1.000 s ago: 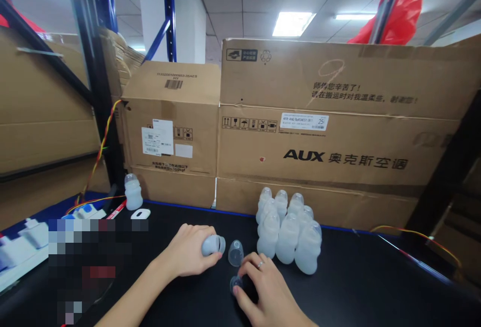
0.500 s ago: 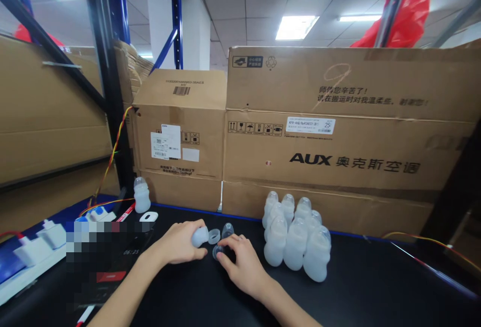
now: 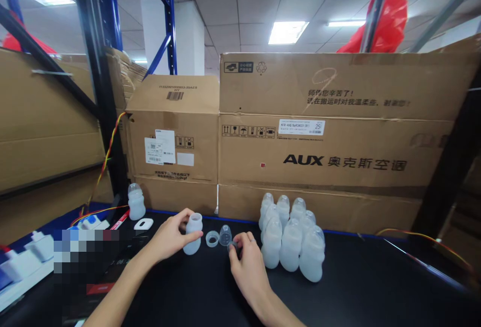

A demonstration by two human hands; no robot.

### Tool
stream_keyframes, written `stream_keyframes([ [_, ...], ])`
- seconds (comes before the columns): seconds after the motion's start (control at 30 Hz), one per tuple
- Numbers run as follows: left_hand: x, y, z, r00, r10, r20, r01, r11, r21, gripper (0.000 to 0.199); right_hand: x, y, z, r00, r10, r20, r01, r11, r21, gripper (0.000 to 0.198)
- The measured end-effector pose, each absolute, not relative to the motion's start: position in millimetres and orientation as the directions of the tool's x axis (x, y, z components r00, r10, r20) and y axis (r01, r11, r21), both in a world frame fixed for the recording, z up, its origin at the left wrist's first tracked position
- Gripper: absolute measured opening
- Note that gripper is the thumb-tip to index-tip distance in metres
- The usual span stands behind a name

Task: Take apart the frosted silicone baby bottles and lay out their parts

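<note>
left hand [image 3: 171, 239] grips upright bottle [image 3: 193, 234] (fingers curled).

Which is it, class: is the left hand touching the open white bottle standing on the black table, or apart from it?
Touching. The head view shows the left hand wrapped around the open white bottle, thumb and fingers pressed against its side.

Light: bright, even, cast by ceiling panels [image 3: 287, 32] | Glare: panels blown out white | Shadows: soft, faint on the black counter [image 3: 361, 287] | Distortion: rack posts bent at edges | Blur: a pixelated patch [image 3: 88, 247] at left
</note>
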State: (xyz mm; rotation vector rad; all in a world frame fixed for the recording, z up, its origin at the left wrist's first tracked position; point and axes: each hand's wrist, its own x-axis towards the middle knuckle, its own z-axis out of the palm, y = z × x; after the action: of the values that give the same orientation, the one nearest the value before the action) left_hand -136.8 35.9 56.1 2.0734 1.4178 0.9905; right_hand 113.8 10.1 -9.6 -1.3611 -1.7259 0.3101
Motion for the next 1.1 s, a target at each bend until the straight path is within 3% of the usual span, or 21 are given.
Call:
stream_keyframes([
  [0.13, -148.1, 44.4, 46.0, 0.148, 0.928, 0.342, 0.675, -0.347, 0.651, 0.035, 112.9, 13.0, -10.9, 0.004, 0.871, 0.491, 0.680, 0.357, -0.640, 0.021],
  [0.27, -142.2, 39.2, 48.4, 0.035, 0.882, 0.470, 0.792, -0.311, 0.525, 0.073, 111.5, 20.1, -13.3, 0.000, 0.871, 0.491, 0.704, 0.349, -0.619, 0.032],
  [0.3, -137.3, 35.8, 51.2, 0.025, 0.859, 0.512, 0.818, -0.312, 0.483, 0.074, 111.0, 22.2, -14.0, -0.001, 0.871, 0.491, 0.708, 0.347, -0.615, 0.034],
  [0.43, -108.1, 19.1, 60.4, 0.154, 0.829, 0.538, 0.865, -0.376, 0.332, 0.030, 109.7, 28.6, -16.4, -0.005, 0.874, 0.486, 0.725, 0.339, -0.600, 0.041],
  [0.53, -87.7, 11.4, 54.9, 0.247, 0.865, 0.437, 0.877, -0.391, 0.280, 0.029, 109.6, 30.4, -17.3, -0.007, 0.880, 0.475, 0.734, 0.327, -0.595, 0.046],
  [0.63, -79.8, 11.2, 42.4, 0.233, 0.901, 0.365, 0.902, -0.341, 0.265, 0.030, 109.3, 29.1, -16.1, -0.001, 0.890, 0.455, 0.744, 0.305, -0.595, 0.047],
  [0.83, -84.9, 13.8, 44.5, 0.197, 0.914, 0.355, 0.870, -0.330, 0.367, 0.020, 110.4, 21.5, -4.6, -0.069, 0.907, 0.416, 0.765, 0.316, -0.562, 0.046],
  [0.93, -86.0, 13.7, 57.4, 0.166, 0.907, 0.387, 0.794, -0.356, 0.493, 0.020, 111.9, 19.6, 1.5, -0.164, 0.900, 0.403, 0.770, 0.372, -0.518, 0.051],
  [1.1, -92.3, 18.7, 67.9, 0.076, 0.914, 0.398, 0.567, -0.368, 0.737, 0.037, 112.9, 19.0, 3.4, -0.309, 0.870, 0.383, 0.769, 0.466, -0.438, 0.066],
])
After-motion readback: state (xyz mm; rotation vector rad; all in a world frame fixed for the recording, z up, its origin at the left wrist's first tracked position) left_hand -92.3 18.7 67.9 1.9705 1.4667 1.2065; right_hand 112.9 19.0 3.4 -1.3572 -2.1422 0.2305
